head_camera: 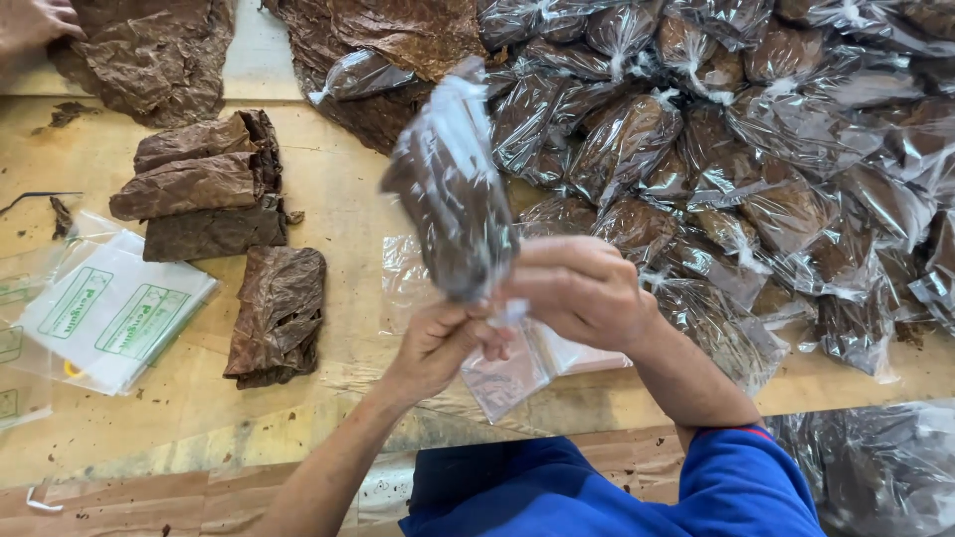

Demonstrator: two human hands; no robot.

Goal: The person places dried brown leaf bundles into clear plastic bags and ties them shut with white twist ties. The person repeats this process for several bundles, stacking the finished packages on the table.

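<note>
Held bag: we see a clear plastic bag stuffed w/ folded brown dried leaves [453, 194], raised upright over the table, its neck pinched at the bottom between both hands.
Bag pile: a big heap of tied clear plastic bags of brown leaves [756, 169] fills the upper right, just behind the held bag.
Empty bags: flat clear plastic bags w/ green printed panels [109, 308] lie at the left edge; more flat clear bags [517, 363] lie under the hands.
Loose leaves: three folded brown leaf bundles [204, 189] stacked left of centre, a fourth folded brown bundle [279, 313] just below them; spread brown leaf sheets [154, 55] at the top.
Table: pale wooden table top [328, 189], bare strip between bundles and held bag; near edge close to our blue-shirted torso.
Left hand: our left hand [438, 343] comes up from below, fingers closed on the bag's neck.
Right hand: our right hand [577, 288] curls over from the right, gripping the same neck, touching the left.
Other person: a hand [35, 22] shows at the top-left corner, on the leaf sheets.
</note>
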